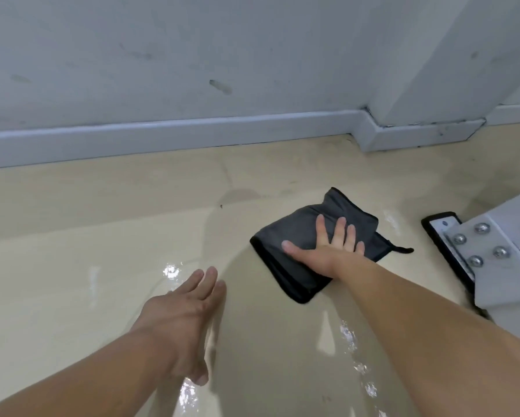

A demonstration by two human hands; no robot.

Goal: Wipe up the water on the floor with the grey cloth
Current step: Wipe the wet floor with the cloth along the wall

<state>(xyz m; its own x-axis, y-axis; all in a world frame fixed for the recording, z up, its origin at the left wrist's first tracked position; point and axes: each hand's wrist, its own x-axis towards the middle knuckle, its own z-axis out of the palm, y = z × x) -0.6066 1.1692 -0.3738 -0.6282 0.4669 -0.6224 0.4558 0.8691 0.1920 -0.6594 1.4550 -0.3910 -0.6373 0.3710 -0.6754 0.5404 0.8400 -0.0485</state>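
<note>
A folded dark grey cloth (295,236) with black edging lies on the beige floor (72,266), right of centre. My right hand (331,245) presses flat on it, fingers spread and straight. To the left, my left hand (183,320) hovers just over the floor with straight fingers and holds nothing. Water (355,350) glints on the floor in streaks under my right forearm, and more shiny wet patches show around my left hand near its fingertips and thumb.
A grey wall with a pale skirting board (192,130) runs along the back, stepping out at a corner at the right. A white metal furniture foot (478,251) with several bolts and a black pad stands at the right edge, close to the cloth.
</note>
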